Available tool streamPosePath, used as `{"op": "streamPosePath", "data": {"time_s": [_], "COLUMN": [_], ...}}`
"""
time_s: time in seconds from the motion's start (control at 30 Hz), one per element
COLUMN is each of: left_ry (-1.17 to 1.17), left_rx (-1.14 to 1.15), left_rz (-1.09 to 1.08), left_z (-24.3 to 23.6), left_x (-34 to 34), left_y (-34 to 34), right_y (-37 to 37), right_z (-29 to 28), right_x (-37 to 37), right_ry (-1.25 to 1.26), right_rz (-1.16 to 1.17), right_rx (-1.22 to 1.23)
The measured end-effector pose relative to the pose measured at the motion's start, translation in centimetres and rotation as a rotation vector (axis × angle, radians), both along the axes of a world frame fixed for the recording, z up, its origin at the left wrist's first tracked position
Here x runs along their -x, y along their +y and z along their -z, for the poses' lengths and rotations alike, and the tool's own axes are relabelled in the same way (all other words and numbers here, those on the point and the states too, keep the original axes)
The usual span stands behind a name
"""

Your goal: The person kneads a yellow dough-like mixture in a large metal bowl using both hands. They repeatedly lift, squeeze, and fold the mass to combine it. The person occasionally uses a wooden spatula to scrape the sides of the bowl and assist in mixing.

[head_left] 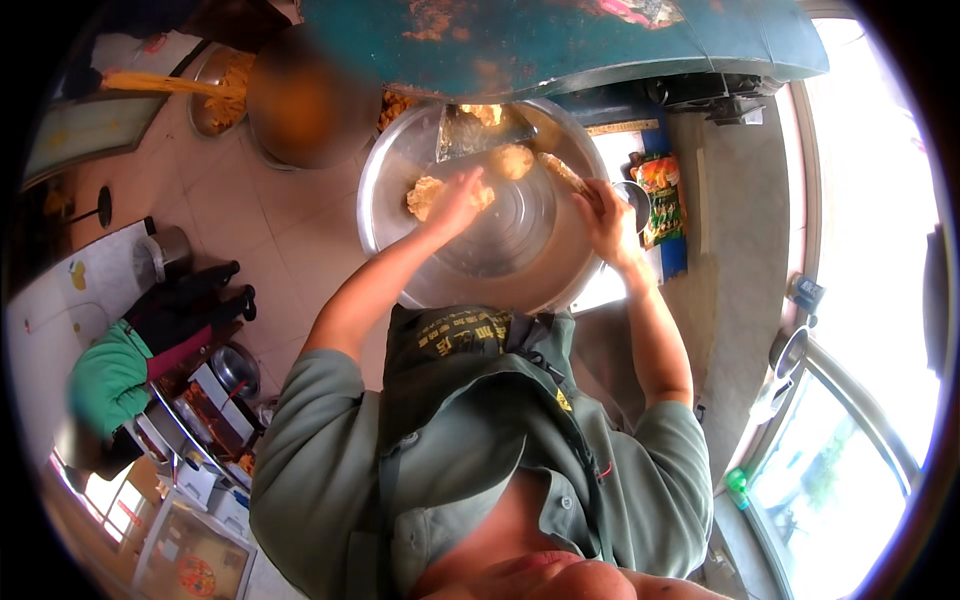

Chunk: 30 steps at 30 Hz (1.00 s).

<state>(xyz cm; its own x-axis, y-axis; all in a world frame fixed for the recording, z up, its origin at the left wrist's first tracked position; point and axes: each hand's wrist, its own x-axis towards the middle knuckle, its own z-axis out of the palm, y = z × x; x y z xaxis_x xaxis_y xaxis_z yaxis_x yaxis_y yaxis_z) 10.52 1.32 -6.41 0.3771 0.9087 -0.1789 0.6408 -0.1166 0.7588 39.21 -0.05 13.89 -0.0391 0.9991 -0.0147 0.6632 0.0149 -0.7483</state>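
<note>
A wide steel basin (520,265) sits before me. My left hand (455,200) lies over a rough yellowish dough lump (423,200), fingers curled onto it. My right hand (607,215) grips a long, pale, crusted piece (563,172), either dough or a coated stick; I cannot tell which. A round dough ball (513,161) lies between my hands. Behind it a metal chute or plate (465,140) with crumbly dough on it reaches into the basin under a worn teal machine (560,40).
A bent-over person in green (110,370) is left, near pots and trays. Another person's arm (100,80) is upper left by bowls of yellow strands (220,105) and a large round vessel (310,100). A colourful packet (660,195) lies right of the basin, beside a window ledge (730,230).
</note>
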Motion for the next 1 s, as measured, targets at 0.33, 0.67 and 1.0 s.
{"op": "streamPosePath", "data": {"time_s": [0.33,0.67,1.0], "left_ry": [0.087,0.018,0.235], "left_rx": [-0.206,0.173,-0.107], "left_rz": [0.509,-0.100,0.587], "left_z": [0.9,2.5,-1.9], "left_x": [-4.3,-0.1,0.9], "left_y": [-10.9,6.1,-8.1], "right_y": [-0.5,-0.7,-1.1], "right_z": [0.6,-0.2,0.7], "right_x": [1.0,1.9,2.0], "right_ry": [0.006,0.001,0.014], "right_rz": [-0.025,-0.046,-0.041], "right_rx": [0.035,0.060,0.106]}}
